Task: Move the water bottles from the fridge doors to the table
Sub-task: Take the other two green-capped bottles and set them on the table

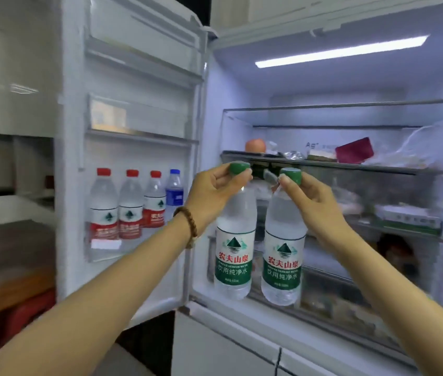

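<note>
Two clear water bottles with green caps and green labels hang in front of the open fridge. My left hand (216, 189) pinches the neck of the left green bottle (235, 256). My right hand (313, 196) grips the right green bottle (282, 263) just under its cap. Both bottles are upright and nearly touch. In the lower shelf of the open left fridge door (133, 131) stand three red-capped bottles (129, 210) and a smaller blue-capped bottle (174, 192).
The fridge interior (337, 164) holds an apple (255, 145), a dark red box (354, 154), bags and drawers. A wooden surface (8, 264) lies at the left below a white counter. A red stool-like shape (29, 313) sits under it.
</note>
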Motion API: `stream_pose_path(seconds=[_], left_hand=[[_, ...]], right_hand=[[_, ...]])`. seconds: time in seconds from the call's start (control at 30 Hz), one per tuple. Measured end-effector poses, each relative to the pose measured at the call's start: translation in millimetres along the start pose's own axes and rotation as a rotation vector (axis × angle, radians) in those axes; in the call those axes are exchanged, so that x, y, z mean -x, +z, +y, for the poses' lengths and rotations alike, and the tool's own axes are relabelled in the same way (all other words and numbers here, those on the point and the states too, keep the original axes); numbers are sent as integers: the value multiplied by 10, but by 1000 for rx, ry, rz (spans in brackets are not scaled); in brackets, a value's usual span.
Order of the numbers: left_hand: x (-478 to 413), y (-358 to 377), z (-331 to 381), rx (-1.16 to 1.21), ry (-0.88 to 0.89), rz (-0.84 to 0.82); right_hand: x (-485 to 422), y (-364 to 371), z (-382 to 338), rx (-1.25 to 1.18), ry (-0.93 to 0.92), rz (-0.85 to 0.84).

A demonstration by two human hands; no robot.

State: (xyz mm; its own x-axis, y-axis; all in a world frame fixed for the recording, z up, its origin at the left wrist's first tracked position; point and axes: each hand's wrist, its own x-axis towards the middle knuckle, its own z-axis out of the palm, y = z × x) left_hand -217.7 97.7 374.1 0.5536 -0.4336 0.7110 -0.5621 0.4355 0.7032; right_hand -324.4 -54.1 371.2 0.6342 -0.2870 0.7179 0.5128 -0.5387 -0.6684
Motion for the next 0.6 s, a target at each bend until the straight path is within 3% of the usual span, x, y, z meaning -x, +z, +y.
stream_pose_path(seconds=[0.33, 0.6], left_hand=[[787, -2834, 597, -342, -33, 393], [1455, -4961, 870, -595, -112, 504]], right_hand=[[-262, 2950, -342, -303, -5, -284], [-256, 5383, -632, -536, 26, -401]])
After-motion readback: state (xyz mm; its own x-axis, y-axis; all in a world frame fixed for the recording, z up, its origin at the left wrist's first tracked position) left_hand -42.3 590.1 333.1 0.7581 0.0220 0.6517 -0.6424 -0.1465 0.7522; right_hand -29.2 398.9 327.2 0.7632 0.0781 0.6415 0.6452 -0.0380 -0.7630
